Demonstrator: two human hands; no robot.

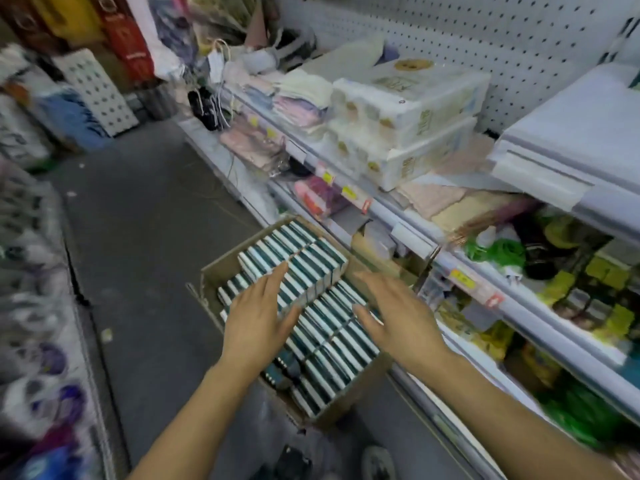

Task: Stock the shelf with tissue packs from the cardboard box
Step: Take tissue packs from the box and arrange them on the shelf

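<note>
Both hands extended over the open brown cardboard box (pixel 211 271) on the grey floor. Left hand (pixel 258 320): fingers straight, spread, over the raised row of teal-and-white tissue packs (pixel 304 268); contact cannot be told. Right hand (pixel 398 317): fingers straight, holding nothing, above the lower rows of packs. Packs stand on edge, tightly filed, beneath and between the hands. White metal shelf (pixel 408 230) lies just right of the right hand, carrying wrapped white paper-roll bundles (pixel 408 109) beyond it.

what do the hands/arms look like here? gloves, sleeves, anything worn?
Both bare: left hand and right hand have no gloves, and no rings or watch are visible. Forearms are uncovered as far as the frame shows; no sleeves in view. Motion blur hides finer detail.
</note>
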